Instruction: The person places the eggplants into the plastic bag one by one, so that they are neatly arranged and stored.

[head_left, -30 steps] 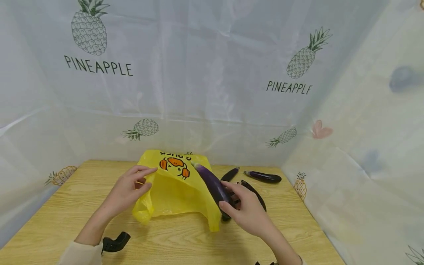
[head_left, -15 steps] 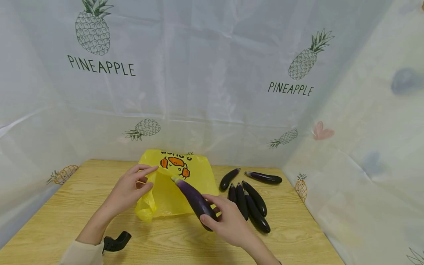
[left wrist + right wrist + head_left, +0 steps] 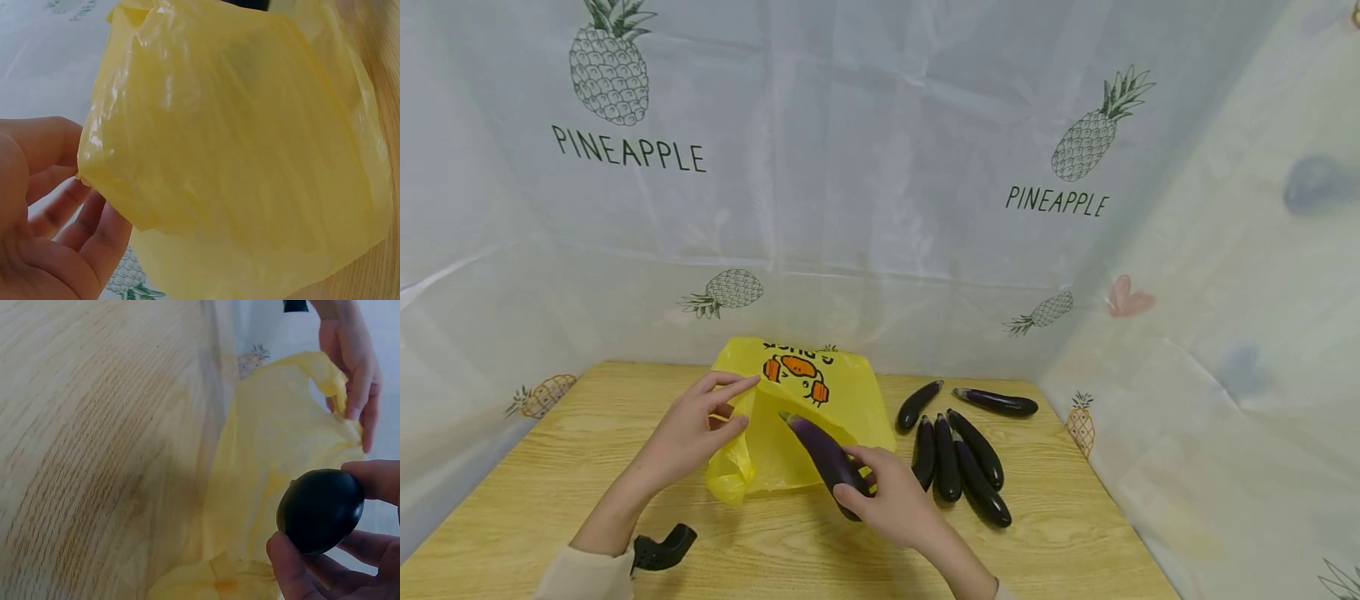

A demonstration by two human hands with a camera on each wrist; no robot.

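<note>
My right hand [image 3: 898,500] grips a dark purple eggplant [image 3: 823,454] near its thick end, with the stem end pointing into the mouth of a yellow plastic bag [image 3: 861,396]. In the right wrist view, the rounded bottom of the eggplant [image 3: 322,511] sits between thumb and fingers. My left hand [image 3: 685,429] pinches the left edge of the bag's opening, and the bag stands partly spread. The left wrist view shows that hand [image 3: 59,212] at the rim of the bag [image 3: 244,144], whose side fills most of the picture. What lies deeper inside is hidden.
Several more eggplants [image 3: 949,458] lie right of the bag on the wooden table [image 3: 1060,517]. Two others, one small eggplant [image 3: 919,406] and one long eggplant [image 3: 996,402], rest farther back. A pineapple-print sheet [image 3: 850,208] walls the table behind and at the sides.
My right hand has carried the eggplant leftward and down, from beside the bag's right edge to its mouth. The left hand has kept its place at the bag's edge.
</note>
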